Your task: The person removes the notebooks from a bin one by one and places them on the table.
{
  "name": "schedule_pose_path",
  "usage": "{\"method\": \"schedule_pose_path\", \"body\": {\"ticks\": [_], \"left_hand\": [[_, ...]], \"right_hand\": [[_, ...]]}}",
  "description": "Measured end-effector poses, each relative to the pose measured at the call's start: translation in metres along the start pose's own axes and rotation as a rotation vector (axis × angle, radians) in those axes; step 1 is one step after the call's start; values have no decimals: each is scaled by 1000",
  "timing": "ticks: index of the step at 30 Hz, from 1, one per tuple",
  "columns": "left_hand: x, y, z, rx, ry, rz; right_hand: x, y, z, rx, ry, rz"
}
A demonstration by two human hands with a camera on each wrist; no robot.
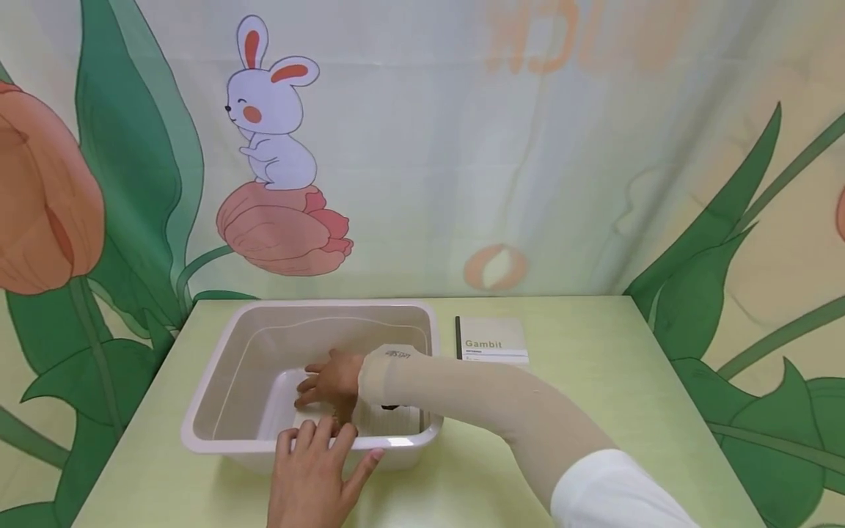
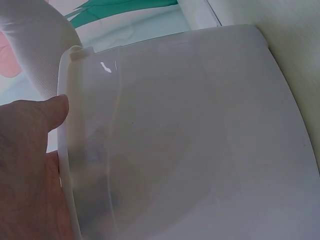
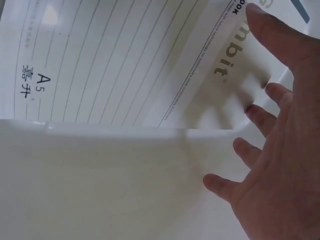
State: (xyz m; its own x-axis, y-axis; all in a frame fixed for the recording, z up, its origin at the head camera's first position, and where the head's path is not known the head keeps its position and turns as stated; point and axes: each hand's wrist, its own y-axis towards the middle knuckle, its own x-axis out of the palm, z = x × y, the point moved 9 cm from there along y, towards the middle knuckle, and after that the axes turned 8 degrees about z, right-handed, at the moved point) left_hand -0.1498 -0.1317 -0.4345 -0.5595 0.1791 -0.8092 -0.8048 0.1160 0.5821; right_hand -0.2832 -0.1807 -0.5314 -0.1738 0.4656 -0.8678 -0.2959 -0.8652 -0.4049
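We clasp the tub rim (image 1: 231, 445) in our left grip (image 1: 312, 473), likely steadying it; right grip (image 1: 334, 383), fingers spread, at the notebook (image 3: 125, 65) inside.

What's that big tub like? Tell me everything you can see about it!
The tub is pale, pinkish-white and shiny, and looks like plastic. It's a deep, open box with rounded corners, a smooth rim and a thin line running along its inside walls. It stands upright on the green table. A lined notebook lies inside on the bottom. The left hand grips the near rim. The right hand reaches inside, but I can't tell if it touches the tub.
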Motion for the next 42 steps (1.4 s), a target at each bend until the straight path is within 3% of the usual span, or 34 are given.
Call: {"method": "schedule_pose_path", "body": {"ticks": [7,14,27,34,42], "left_hand": [[-2,-1,1,2,-12,4],[-3,-1,0,14,-19,33],[-1,0,-1,-21,6,-42],[-4,0,0,2,-20,11],[-7,0,0,18,-43,56]], "right_hand": [[-7,9,-2,-10,-68,39],[-3,13,-5,-25,-44,10],[-15,17,-5,-28,-100,86],[-22,15,-3,-18,-19,89],[-34,8,0,-27,-142,147]]}}
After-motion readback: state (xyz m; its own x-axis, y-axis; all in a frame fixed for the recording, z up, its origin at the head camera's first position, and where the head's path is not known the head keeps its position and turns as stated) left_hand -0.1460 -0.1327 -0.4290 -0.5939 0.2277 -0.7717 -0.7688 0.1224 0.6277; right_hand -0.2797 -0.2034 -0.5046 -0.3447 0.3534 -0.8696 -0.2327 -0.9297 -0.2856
